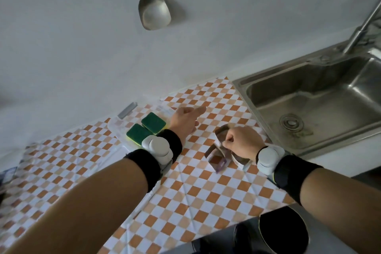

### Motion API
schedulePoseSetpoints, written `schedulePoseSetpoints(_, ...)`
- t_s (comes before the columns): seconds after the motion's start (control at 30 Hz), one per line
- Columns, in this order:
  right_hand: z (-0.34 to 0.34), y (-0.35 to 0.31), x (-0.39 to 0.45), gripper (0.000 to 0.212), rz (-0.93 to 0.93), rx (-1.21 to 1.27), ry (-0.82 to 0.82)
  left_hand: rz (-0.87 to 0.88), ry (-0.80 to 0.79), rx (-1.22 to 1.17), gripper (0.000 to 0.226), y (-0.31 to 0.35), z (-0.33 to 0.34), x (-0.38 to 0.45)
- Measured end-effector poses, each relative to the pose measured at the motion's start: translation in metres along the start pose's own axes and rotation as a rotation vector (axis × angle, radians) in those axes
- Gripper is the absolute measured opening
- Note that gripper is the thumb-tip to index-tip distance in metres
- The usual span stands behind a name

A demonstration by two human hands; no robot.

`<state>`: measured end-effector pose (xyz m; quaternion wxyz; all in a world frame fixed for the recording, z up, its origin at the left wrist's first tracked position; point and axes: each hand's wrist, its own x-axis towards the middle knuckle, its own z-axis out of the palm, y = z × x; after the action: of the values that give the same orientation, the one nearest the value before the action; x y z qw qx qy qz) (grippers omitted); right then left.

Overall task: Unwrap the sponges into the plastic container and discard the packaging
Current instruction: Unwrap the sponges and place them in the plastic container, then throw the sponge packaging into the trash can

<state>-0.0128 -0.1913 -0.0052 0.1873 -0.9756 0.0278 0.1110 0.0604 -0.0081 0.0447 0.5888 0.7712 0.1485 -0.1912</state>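
Two green-topped sponges with yellow undersides (146,129) lie side by side in a clear plastic container (115,125) on the checkered counter. My left hand (186,120) hovers just right of the container, fingers stretched forward and apart, holding nothing. My right hand (241,141) is closed around the crumpled clear packaging (216,155), which hangs down from my fist just above the counter, to the right of the container. Both wrists wear black bands with white devices.
A steel sink (309,105) with a tap (362,24) lies at the right. A metal spatula (153,8) hangs on the wall. A small grey strip (127,110) rests against the wall behind the container. A dark round bin (284,231) stands below the counter edge.
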Motion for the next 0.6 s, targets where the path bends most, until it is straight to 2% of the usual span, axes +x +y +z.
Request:
schedulePoseSetpoints(0.2, -0.019, 0.04, -0.031, 0.024, 0.139, 0.191, 0.15, 0.024, -0.149, 0.086, 0.058, 0.001, 0.048, -0.004)
schedulePoseSetpoints(0.33, -0.023, 0.062, -0.079, 0.015, 0.295, 0.331, 0.311, 0.088, -0.325, 0.183, 0.044, 0.003, 0.092, -0.019)
schedulePoseSetpoints(0.4, -0.02, 0.073, -0.114, 0.015, 0.406, 0.391, 0.385, 0.144, -0.435, 0.252, 0.045, -0.007, 0.119, -0.031)
schedulePoseSetpoints(0.47, -0.017, 0.079, -0.131, 0.016, 0.479, 0.408, 0.428, 0.196, -0.478, 0.28, 0.038, -0.016, 0.132, -0.037)
schedulePoseSetpoints(0.53, -0.004, 0.093, -0.174, 0.016, 0.665, 0.469, 0.474, 0.213, -0.639, 0.342, 0.031, -0.038, 0.163, -0.062)
schedulePoseSetpoints(0.6, 0.005, 0.1, -0.196, 0.016, 0.748, 0.499, 0.477, 0.205, -0.706, 0.351, 0.033, -0.052, 0.178, -0.075)
